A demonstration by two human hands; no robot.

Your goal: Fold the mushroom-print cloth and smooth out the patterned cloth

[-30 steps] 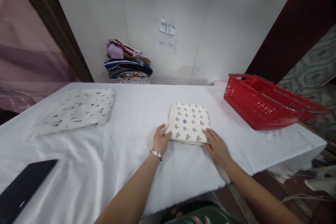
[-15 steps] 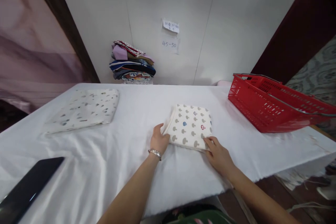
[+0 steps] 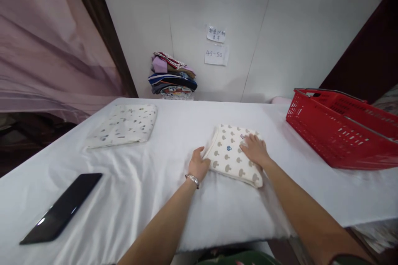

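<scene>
A folded white cloth (image 3: 228,157) printed with grey mushrooms, one of them blue, lies on the white-covered table in front of me. My left hand (image 3: 199,165) is at its left edge, the thumb against the border and the fingers curled beside it; whether it pinches the fabric is hard to see. Spread flat on the upper right part of the cloth is my right hand (image 3: 255,149), fingers apart, covering some of the print. The near right corner of the cloth sticks out toward me.
Another folded, patterned white cloth (image 3: 127,126) lies at the left, with a dark glossy flat object (image 3: 64,209) nearer me. A red plastic basket (image 3: 329,132) stands at the right. Behind the table's far edge is a stack of folded fabrics (image 3: 173,78); paper notes (image 3: 216,54) hang on the wall.
My right hand has left the near right corner of the mushroom cloth and moved up onto its top, fingers now spread. My left hand stays at the left edge. The view has shifted left.
</scene>
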